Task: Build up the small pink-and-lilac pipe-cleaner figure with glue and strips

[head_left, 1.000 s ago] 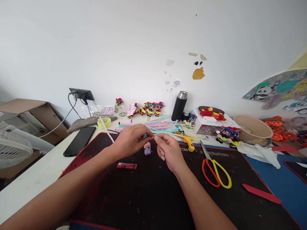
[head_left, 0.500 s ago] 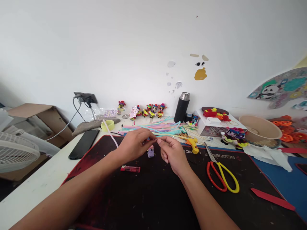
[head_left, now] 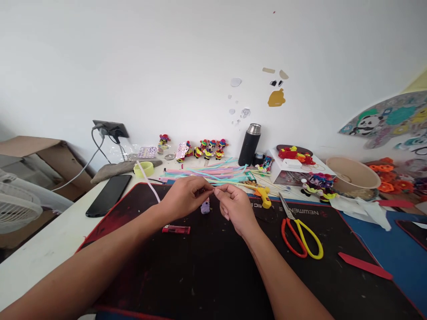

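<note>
Over the black mat [head_left: 200, 275], my left hand [head_left: 183, 194] and my right hand [head_left: 235, 205] meet fingertip to fingertip, both pinched. Whatever lies between the fingertips is too small to make out. A pale pipe cleaner [head_left: 148, 181] rises behind my left wrist. Between and just beneath the hands sits a small purple fuzzy piece [head_left: 205, 206], its top partly covered by fingers. A red lighter [head_left: 176, 229] lies below my left hand. Scissors with red and yellow handles [head_left: 298, 231] rest open to the right of my right hand.
Pastel pipe cleaners [head_left: 207, 172] lie behind the hands, near small figures [head_left: 210, 150] and a black flask [head_left: 250, 144]. A yellow glue gun [head_left: 264, 197] is beside the scissors. A phone [head_left: 109, 195] and yellow tape roll [head_left: 143, 169] are left; a red strip [head_left: 365, 266] lies right.
The whole view has shifted a little, so objects appear slightly further left and higher. Both hands keep their fingertips together; the purple piece is a bit more covered by my left hand.
</note>
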The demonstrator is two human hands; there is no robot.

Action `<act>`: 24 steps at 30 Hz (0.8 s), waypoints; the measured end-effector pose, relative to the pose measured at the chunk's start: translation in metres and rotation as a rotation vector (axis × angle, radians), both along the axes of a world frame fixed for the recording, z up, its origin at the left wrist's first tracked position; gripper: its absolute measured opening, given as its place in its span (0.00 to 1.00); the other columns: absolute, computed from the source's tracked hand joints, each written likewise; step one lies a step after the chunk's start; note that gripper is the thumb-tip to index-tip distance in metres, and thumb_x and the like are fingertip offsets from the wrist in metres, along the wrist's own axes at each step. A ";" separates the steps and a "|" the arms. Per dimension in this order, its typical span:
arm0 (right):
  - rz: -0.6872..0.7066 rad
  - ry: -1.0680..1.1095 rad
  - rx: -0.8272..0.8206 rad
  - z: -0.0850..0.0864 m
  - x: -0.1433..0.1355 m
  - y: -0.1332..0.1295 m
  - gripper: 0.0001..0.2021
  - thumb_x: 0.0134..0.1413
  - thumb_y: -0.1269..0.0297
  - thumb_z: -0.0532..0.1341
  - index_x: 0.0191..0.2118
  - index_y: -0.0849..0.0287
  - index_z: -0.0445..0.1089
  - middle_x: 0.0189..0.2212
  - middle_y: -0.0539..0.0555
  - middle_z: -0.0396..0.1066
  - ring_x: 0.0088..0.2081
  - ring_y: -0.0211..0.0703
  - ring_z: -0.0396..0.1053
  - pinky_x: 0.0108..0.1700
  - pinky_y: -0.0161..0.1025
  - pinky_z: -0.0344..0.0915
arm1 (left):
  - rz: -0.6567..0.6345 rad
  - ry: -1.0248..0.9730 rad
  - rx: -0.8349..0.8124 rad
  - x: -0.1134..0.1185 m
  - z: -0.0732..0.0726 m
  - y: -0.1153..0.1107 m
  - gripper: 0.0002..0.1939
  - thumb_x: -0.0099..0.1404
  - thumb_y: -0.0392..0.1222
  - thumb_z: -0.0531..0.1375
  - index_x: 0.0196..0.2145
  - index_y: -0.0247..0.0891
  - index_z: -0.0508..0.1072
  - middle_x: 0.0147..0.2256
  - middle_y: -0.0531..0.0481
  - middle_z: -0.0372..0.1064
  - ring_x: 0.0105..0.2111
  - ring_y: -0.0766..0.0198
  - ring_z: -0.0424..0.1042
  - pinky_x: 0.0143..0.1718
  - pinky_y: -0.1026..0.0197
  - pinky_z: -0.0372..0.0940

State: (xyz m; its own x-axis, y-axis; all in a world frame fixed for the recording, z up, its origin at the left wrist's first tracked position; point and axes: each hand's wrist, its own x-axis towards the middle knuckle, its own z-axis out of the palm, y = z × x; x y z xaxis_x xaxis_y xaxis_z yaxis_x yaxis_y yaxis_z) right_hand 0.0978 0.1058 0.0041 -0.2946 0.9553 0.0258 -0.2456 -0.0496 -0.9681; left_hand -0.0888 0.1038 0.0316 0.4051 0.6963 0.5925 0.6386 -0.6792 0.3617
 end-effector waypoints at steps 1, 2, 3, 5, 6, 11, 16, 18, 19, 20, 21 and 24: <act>-0.003 -0.002 0.000 0.000 0.000 0.000 0.17 0.53 0.49 0.71 0.34 0.58 0.71 0.11 0.37 0.54 0.12 0.29 0.48 0.14 0.30 0.45 | 0.003 -0.002 0.001 0.000 -0.001 0.001 0.03 0.70 0.36 0.64 0.38 0.38 0.79 0.30 0.52 0.77 0.29 0.66 0.74 0.30 0.66 0.63; -0.005 -0.002 -0.001 0.000 0.000 0.000 0.17 0.53 0.49 0.70 0.34 0.58 0.71 0.11 0.37 0.54 0.12 0.29 0.48 0.14 0.30 0.45 | 0.004 0.000 0.003 0.000 -0.002 0.001 0.03 0.70 0.36 0.64 0.38 0.38 0.79 0.31 0.52 0.77 0.29 0.65 0.74 0.31 0.65 0.64; -0.006 -0.001 -0.002 0.000 0.000 0.000 0.17 0.53 0.49 0.70 0.34 0.58 0.71 0.11 0.37 0.54 0.12 0.29 0.48 0.14 0.30 0.45 | 0.004 0.004 0.008 0.000 -0.003 0.002 0.03 0.71 0.36 0.64 0.39 0.38 0.79 0.31 0.51 0.78 0.30 0.65 0.75 0.32 0.65 0.65; -0.007 0.001 -0.007 0.000 -0.001 0.000 0.17 0.53 0.49 0.70 0.35 0.58 0.70 0.11 0.37 0.54 0.12 0.29 0.48 0.14 0.30 0.45 | 0.007 0.014 0.025 0.000 -0.003 0.003 0.04 0.72 0.37 0.63 0.40 0.38 0.79 0.32 0.51 0.78 0.31 0.64 0.76 0.34 0.64 0.66; -0.007 0.000 -0.010 0.000 -0.001 0.000 0.17 0.53 0.49 0.70 0.35 0.58 0.70 0.11 0.37 0.55 0.12 0.29 0.48 0.14 0.30 0.44 | 0.007 0.021 0.034 0.000 -0.004 0.003 0.05 0.73 0.38 0.62 0.40 0.38 0.80 0.32 0.51 0.78 0.31 0.64 0.76 0.34 0.64 0.66; -0.019 0.008 -0.019 0.000 -0.001 0.000 0.17 0.53 0.50 0.70 0.35 0.58 0.70 0.11 0.37 0.56 0.12 0.29 0.49 0.14 0.30 0.44 | -0.012 0.049 0.062 -0.002 -0.005 0.003 0.07 0.74 0.40 0.61 0.42 0.39 0.80 0.33 0.49 0.80 0.33 0.62 0.77 0.35 0.63 0.68; -0.007 0.016 -0.033 0.003 0.000 -0.001 0.17 0.52 0.49 0.70 0.35 0.58 0.70 0.12 0.38 0.56 0.12 0.29 0.48 0.14 0.30 0.44 | 0.002 0.055 0.071 -0.002 -0.001 0.002 0.08 0.74 0.41 0.61 0.40 0.38 0.80 0.32 0.49 0.79 0.31 0.63 0.77 0.33 0.63 0.67; 0.004 0.018 -0.031 0.004 0.000 -0.001 0.17 0.53 0.49 0.69 0.36 0.59 0.71 0.12 0.38 0.57 0.12 0.29 0.48 0.14 0.30 0.43 | -0.002 0.041 0.036 -0.003 0.001 0.001 0.08 0.75 0.41 0.61 0.41 0.39 0.80 0.32 0.50 0.79 0.31 0.63 0.77 0.34 0.63 0.67; 0.009 0.022 -0.030 0.005 0.000 -0.002 0.17 0.54 0.49 0.69 0.37 0.59 0.71 0.12 0.38 0.57 0.12 0.29 0.48 0.14 0.30 0.43 | -0.008 0.032 0.018 -0.003 0.003 0.001 0.08 0.75 0.41 0.61 0.42 0.39 0.80 0.32 0.50 0.79 0.31 0.64 0.77 0.34 0.64 0.67; 0.015 0.026 -0.029 0.005 0.000 -0.002 0.17 0.54 0.49 0.69 0.37 0.59 0.71 0.12 0.38 0.57 0.12 0.29 0.48 0.14 0.30 0.43 | -0.016 0.025 0.010 -0.003 0.004 0.001 0.08 0.75 0.41 0.60 0.42 0.39 0.80 0.32 0.50 0.79 0.31 0.64 0.77 0.34 0.64 0.67; 0.019 0.032 -0.028 0.005 0.000 -0.001 0.17 0.54 0.49 0.69 0.37 0.59 0.71 0.12 0.38 0.57 0.12 0.29 0.47 0.14 0.30 0.43 | -0.025 0.022 0.008 -0.003 0.004 0.001 0.08 0.75 0.41 0.60 0.42 0.39 0.80 0.32 0.50 0.79 0.31 0.64 0.77 0.34 0.64 0.67; 0.026 0.046 -0.029 0.004 0.000 -0.001 0.17 0.53 0.50 0.70 0.36 0.58 0.70 0.12 0.37 0.58 0.12 0.29 0.47 0.14 0.29 0.44 | -0.043 0.027 0.032 -0.003 0.004 0.002 0.09 0.75 0.41 0.59 0.42 0.39 0.80 0.32 0.50 0.79 0.32 0.64 0.77 0.34 0.65 0.67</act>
State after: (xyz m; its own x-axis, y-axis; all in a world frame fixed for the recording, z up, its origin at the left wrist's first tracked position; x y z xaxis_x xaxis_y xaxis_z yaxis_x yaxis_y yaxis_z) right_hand 0.0978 0.1048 0.0083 -0.3181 0.9480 0.0124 -0.2876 -0.0840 -0.9541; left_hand -0.0920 0.1054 0.0355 0.4505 0.6586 0.6027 0.6178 -0.7173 0.3221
